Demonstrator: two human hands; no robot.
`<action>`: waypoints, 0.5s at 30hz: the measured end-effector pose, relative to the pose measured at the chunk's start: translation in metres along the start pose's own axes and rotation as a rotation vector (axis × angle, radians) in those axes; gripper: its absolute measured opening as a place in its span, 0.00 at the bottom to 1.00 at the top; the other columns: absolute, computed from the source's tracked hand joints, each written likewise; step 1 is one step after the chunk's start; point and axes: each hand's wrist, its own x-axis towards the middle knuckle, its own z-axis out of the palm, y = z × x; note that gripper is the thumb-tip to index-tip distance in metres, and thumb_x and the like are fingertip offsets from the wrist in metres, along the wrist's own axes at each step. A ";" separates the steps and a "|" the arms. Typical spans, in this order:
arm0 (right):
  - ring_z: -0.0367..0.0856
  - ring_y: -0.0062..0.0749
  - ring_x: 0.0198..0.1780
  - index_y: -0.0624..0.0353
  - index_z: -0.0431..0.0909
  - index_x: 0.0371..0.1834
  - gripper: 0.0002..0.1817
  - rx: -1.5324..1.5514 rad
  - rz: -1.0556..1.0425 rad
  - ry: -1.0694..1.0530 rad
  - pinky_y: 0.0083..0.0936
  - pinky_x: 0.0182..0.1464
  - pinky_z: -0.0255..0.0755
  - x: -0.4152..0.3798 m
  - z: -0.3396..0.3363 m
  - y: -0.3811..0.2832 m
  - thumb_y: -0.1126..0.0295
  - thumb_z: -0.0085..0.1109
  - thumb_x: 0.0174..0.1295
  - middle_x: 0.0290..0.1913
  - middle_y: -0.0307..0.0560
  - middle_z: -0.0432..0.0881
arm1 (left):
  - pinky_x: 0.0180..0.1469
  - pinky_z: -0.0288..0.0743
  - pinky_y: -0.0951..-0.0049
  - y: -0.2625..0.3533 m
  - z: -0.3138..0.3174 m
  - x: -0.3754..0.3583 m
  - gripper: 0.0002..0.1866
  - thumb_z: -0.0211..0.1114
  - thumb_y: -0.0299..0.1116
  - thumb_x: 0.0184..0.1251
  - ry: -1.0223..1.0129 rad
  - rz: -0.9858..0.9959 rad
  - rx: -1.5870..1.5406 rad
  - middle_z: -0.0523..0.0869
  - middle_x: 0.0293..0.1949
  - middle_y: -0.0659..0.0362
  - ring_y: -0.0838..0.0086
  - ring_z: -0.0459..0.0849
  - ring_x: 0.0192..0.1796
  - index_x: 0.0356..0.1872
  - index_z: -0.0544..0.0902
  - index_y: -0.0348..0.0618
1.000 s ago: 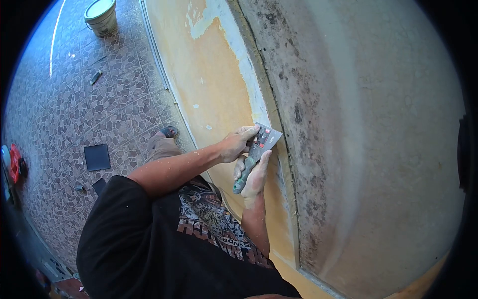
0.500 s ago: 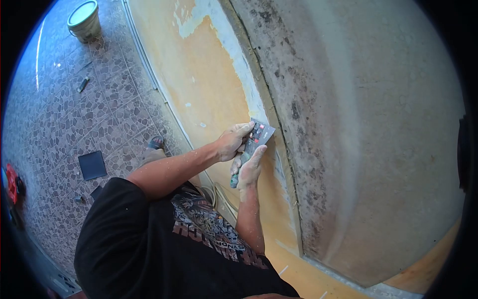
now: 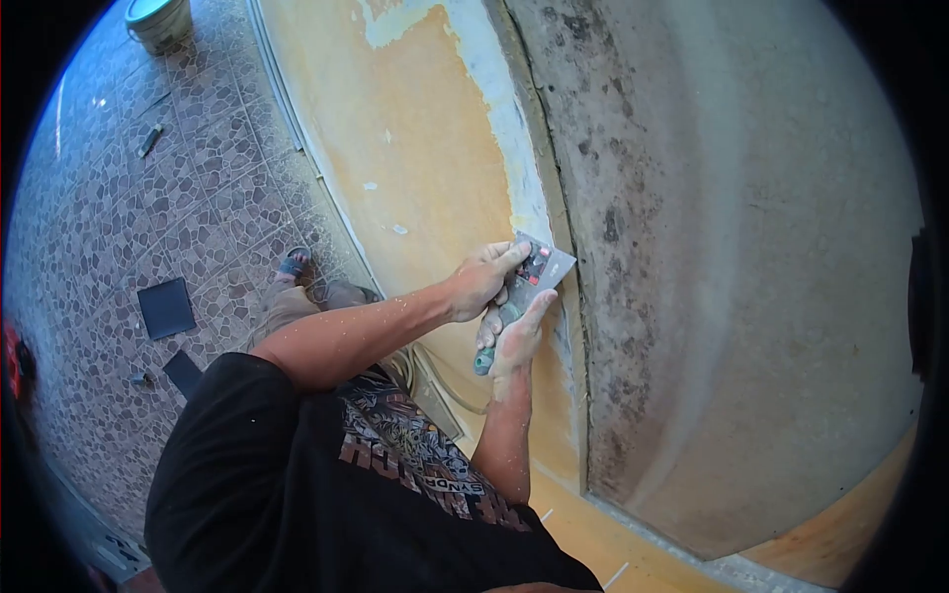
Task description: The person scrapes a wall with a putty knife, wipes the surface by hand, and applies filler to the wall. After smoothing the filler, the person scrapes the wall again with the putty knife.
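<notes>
Both hands are on a putty knife (image 3: 546, 265) with a wide metal blade and a green handle. My right hand (image 3: 518, 346) is closed around the handle, its thumb lying along the blade. My left hand (image 3: 478, 287) pinches the blade's near side, thumb on top and the other fingers partly hidden beneath. Pale dust or filler coats the fingers. The blade's far edge is against or just over the white filled strip (image 3: 502, 99) along the edge of the yellow wall (image 3: 425, 148); exact contact is hard to tell.
A grey, stained surface (image 3: 682, 247) lies right of the strip, past a dark gap. On the patterned tile floor (image 3: 217, 208) are a lidded bucket (image 3: 163, 30), dark square sheets (image 3: 166, 308) and a small block (image 3: 150, 140). A hose (image 3: 440, 390) runs beside my body.
The view has shifted, so the floor things sit further left and the hands a little further right. Both hands keep the same hold on the putty knife.
</notes>
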 end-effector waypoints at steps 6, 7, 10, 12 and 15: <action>0.59 0.25 0.08 0.54 0.70 0.34 0.39 -0.072 0.025 0.008 0.23 0.10 0.55 0.008 0.005 -0.011 0.27 0.27 0.66 0.12 0.36 0.61 | 0.15 0.53 0.84 0.006 0.000 0.003 0.15 0.52 0.47 0.78 -0.004 0.053 -0.075 0.75 0.20 0.72 0.89 0.60 0.14 0.37 0.80 0.50; 0.59 0.25 0.08 0.54 0.70 0.35 0.38 -0.090 0.067 0.012 0.23 0.10 0.55 0.005 0.008 -0.012 0.27 0.27 0.66 0.12 0.36 0.62 | 0.15 0.52 0.84 0.007 0.002 0.001 0.15 0.52 0.47 0.78 0.015 0.042 -0.086 0.75 0.20 0.72 0.89 0.59 0.14 0.38 0.80 0.50; 0.60 0.25 0.09 0.54 0.70 0.37 0.38 0.018 0.062 0.008 0.23 0.11 0.56 -0.005 0.006 -0.007 0.28 0.26 0.67 0.13 0.36 0.62 | 0.14 0.53 0.85 0.004 0.002 -0.001 0.15 0.52 0.46 0.78 -0.019 0.016 -0.028 0.76 0.21 0.72 0.89 0.59 0.14 0.39 0.81 0.49; 0.60 0.24 0.09 0.55 0.69 0.38 0.38 0.013 0.032 0.001 0.23 0.11 0.57 -0.003 0.004 -0.008 0.29 0.26 0.67 0.13 0.36 0.62 | 0.14 0.53 0.85 -0.002 -0.003 0.006 0.15 0.53 0.46 0.77 -0.024 0.025 -0.066 0.77 0.21 0.72 0.90 0.59 0.14 0.39 0.82 0.49; 0.60 0.21 0.10 0.58 0.69 0.40 0.38 -0.068 0.064 0.002 0.19 0.11 0.55 -0.008 0.008 -0.016 0.33 0.20 0.71 0.14 0.35 0.62 | 0.14 0.53 0.85 -0.001 -0.005 0.006 0.14 0.53 0.45 0.77 -0.024 0.000 -0.043 0.77 0.22 0.72 0.90 0.59 0.14 0.38 0.82 0.49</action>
